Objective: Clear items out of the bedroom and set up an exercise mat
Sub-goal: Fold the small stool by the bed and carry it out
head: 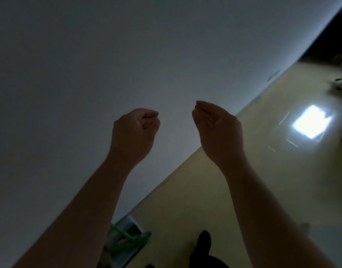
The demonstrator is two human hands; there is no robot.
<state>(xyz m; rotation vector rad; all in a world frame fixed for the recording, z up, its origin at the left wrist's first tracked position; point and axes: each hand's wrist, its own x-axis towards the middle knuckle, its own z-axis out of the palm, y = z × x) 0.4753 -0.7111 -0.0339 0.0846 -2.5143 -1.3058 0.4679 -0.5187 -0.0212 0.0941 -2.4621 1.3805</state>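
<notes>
Left hand (135,130) is raised at mid-frame, its fingers rolled tight into a fist around nothing, knuckles rounded and the thumb tucked along the front. Right hand (217,130) is level with it and a little apart, fingers bent over together until the tips meet the thumb in a beak shape, also empty. Both bare forearms run up from the lower corners, in shadow.

Behind them a plain wall (69,64), matt grey-white and smooth, fills the upper left of the frame. It meets a pale yellow floor (205,190) along a diagonal line; the floor is glossy and carries a bright rectangular reflection (311,124) at right. A dark shoe (204,242) shows at the bottom centre.

At the bottom, left of centre and against the foot of the wall, sits a green-edged item (125,236) with thin bright-green bands over a paler, boxy body. It is blurred and partly hidden by the left forearm, so I cannot tell what it is.
</notes>
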